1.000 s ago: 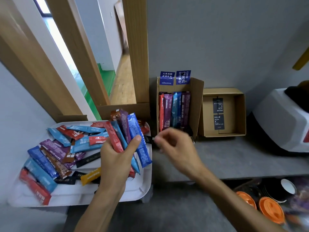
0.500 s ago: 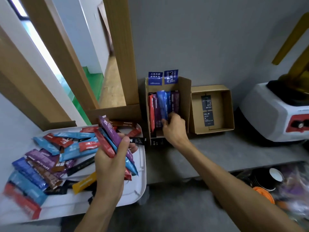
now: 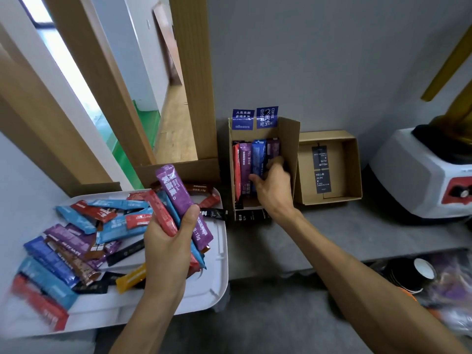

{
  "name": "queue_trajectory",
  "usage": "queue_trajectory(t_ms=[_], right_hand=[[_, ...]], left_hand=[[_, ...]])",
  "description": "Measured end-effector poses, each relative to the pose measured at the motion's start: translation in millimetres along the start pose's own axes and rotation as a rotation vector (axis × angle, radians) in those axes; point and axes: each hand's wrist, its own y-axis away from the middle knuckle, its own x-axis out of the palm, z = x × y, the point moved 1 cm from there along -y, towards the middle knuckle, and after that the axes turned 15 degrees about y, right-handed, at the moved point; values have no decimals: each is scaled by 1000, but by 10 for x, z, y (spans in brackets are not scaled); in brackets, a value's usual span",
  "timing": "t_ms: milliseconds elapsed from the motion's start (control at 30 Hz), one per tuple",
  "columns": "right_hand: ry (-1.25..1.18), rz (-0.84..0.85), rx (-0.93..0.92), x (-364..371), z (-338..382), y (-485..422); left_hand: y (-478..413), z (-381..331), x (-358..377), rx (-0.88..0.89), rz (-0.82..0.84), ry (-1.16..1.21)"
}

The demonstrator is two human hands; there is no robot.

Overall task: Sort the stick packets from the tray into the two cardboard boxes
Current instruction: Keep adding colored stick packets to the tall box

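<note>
1. The left hand (image 3: pixel 167 249) grips a bundle of foil stick packets (image 3: pixel 163 218), fingers wrapped behind and thumb pressed across the front. A purple packet (image 3: pixel 178 198) lies on top, with red and light blue ones fanned beneath it.
2. The right hand (image 3: pixel 274 185) reaches into the tall open cardboard box (image 3: pixel 290 149). Its thumb lies on the lower front of a dark blue stick packet (image 3: pixel 258 157) and its fingers curl round from the right, so it holds that packet narrowly.
3. The dark blue packet stands upright in a row inside the tall box, with a red and a purple packet to its left and a darker purple one to its right.
4. The left hand's bundle is held over the right side of the white plastic tray (image 3: pixel 222 264). A loose heap of packets (image 3: pixel 84 238) in blue, red, purple, brown, black and orange lies across the tray's left part.
5. A black packet (image 3: pixel 214 213) lies at the tray's far right edge, near the foot of the tall box.
6. Just to the right of the tall box sits a low flat cardboard box (image 3: pixel 353 169) holding only two black printed cards (image 3: pixel 320 167).
7. Both boxes stand on a grey counter (image 3: pixel 332 226) against the wall. A white appliance with a red panel (image 3: pixel 421 180) sits further right.
</note>
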Motion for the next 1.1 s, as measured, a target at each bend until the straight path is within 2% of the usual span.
queue_trajectory(t_ms=[233, 467, 600, 667, 800, 900, 1000, 1033, 1100], right_hand=[[2, 82, -21, -27, -16, -57], [21, -7, 12, 57, -77, 6], [35, -59, -62, -78, -21, 315], [-35, 51, -154, -176, 41, 614], [-207, 463, -264, -251, 151, 1029], [-291, 538, -239, -250, 189, 1088], [-329, 530, -211, -262, 175, 1111], [-318, 477, -183, -262, 156, 1095], [-222, 227, -85, -247, 83, 969]], left_hand=[[21, -14, 28, -3, -2, 12], [54, 3, 41, -4, 1, -10], [84, -46, 97, 1, 50, -30], [94, -80, 140, 0, 88, -36], [110, -122, 232, -33, 181, -61], [134, -114, 258, -23, 191, -90], [137, -89, 240, -8, 196, -128], [132, -83, 228, 3, 193, -139], [113, -75, 207, 25, 167, -138]])
